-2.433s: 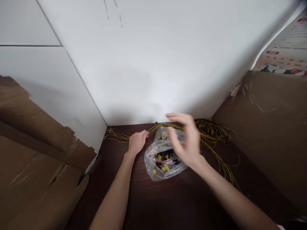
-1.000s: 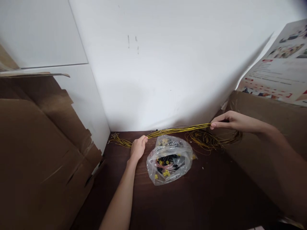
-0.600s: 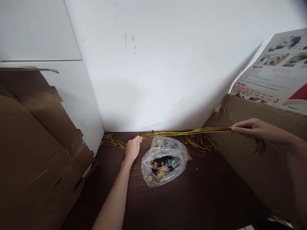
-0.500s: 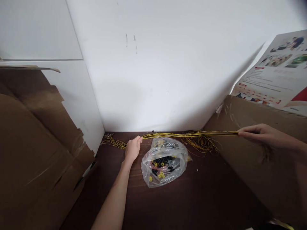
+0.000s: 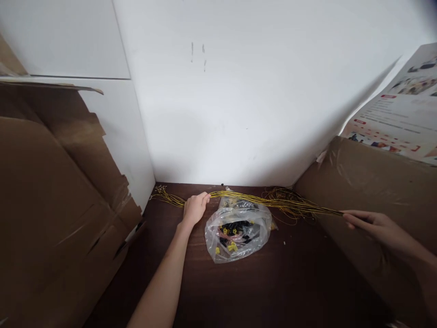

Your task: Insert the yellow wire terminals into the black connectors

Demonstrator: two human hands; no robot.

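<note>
A bundle of thin yellow and black wires [image 5: 246, 197] stretches between my two hands, sagging a little toward the right. My left hand [image 5: 196, 207] is closed around the bundle near its left end, where loose tips fan out on the table. At the right, my right hand [image 5: 368, 224] pinches the other end between thumb and fingers. Below the wires stands an open clear plastic bag [image 5: 235, 255] with small yellow and black plastic pieces in it. Behind the bundle's right part lies a tangled heap of similar wires [image 5: 285, 196].
Brown cardboard [image 5: 51, 182] rises on the left, and a cardboard wall [image 5: 382, 182] on the right has a printed sheet [image 5: 392, 109] above it. A white wall [image 5: 239, 91] closes off the back of the dark brown table [image 5: 239, 296]. A tiny white bit lies right of the bag.
My right hand has moved down, and the wires have gone from taut and level to slightly slack and sloping. My left hand keeps its hold. The view has shifted slightly.
</note>
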